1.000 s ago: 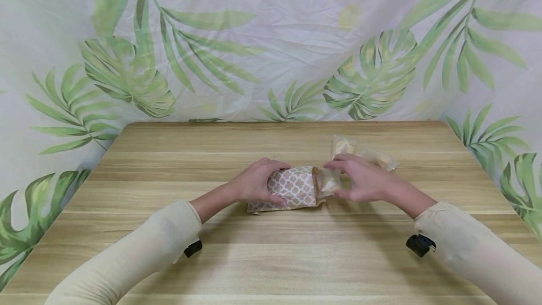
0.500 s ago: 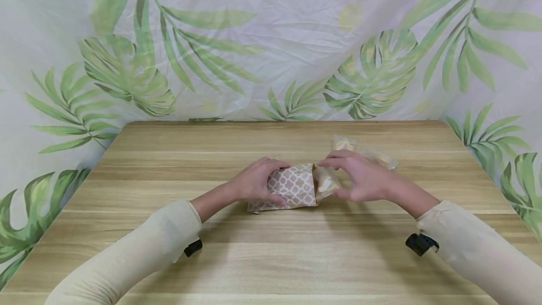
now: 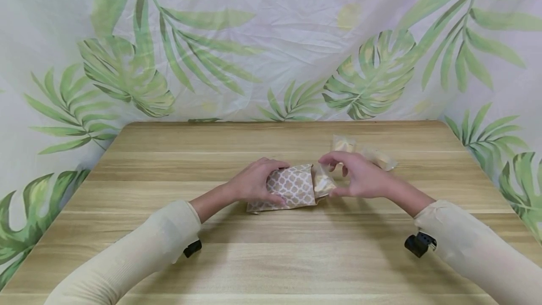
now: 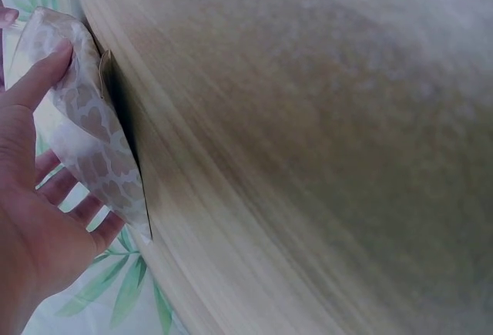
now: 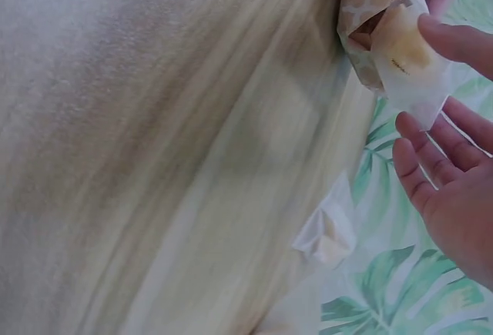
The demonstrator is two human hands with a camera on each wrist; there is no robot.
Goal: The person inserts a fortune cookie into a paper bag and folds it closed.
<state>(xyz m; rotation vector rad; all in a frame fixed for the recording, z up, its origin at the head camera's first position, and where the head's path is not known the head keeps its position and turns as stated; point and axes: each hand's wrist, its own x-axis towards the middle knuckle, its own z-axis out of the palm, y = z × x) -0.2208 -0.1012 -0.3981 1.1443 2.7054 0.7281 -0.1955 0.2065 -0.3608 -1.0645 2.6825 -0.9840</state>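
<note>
In the head view, a tan paper bag [image 3: 292,185] with a white lattice pattern lies on its side, its mouth facing right. My left hand [image 3: 258,180] grips it from the left, thumb [image 4: 54,69] on one face and fingers on the other side. A snack packet [image 3: 323,183] in a translucent wrapper, pale yellow inside, sits partly in the mouth; its inner end is hidden. My right hand [image 3: 364,175] holds the packet's outer end. In the right wrist view the thumb [image 5: 454,41] touches the wrapper [image 5: 412,58], with fingertips by its lower corner.
Behind my right hand lie two more wrapped packets, one upright-looking packet [image 3: 344,143] and another packet [image 3: 381,159] partly behind the hand. The wooden table [image 3: 271,258] reaches back to a leaf-patterned cloth [image 3: 237,60].
The right hand has shifted slightly left, and the packet sits a little further into the bag. Its index finger has moved toward the bag's mouth. The left hand keeps its grip.
</note>
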